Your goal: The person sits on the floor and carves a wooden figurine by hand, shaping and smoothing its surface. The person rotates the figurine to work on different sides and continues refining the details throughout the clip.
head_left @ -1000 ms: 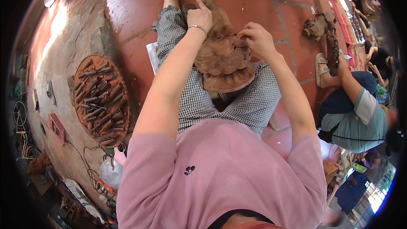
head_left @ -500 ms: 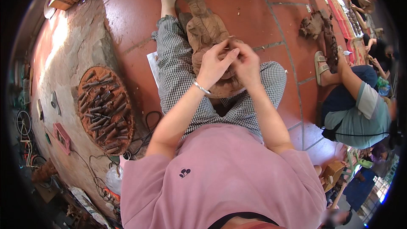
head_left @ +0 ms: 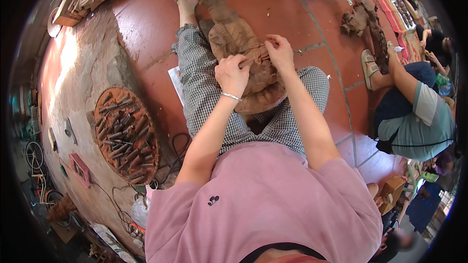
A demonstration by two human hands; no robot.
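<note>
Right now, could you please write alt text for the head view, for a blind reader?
A person's left hand and right hand are at a brown carved figure lying between their checked trouser legs. To the left, many dark narrow pieces lie on a reddish oval patch; to the right another person sits.

A carving workshop: carved figure [head_left: 233,33], clustered hand tools [head_left: 127,135].

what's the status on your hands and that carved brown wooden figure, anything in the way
Bare left hand, fingers curled, at carved brown wooden figure. Bare right hand at its edge. Figure between black-and-white checked trouser legs. Hands hide some carving.
</note>
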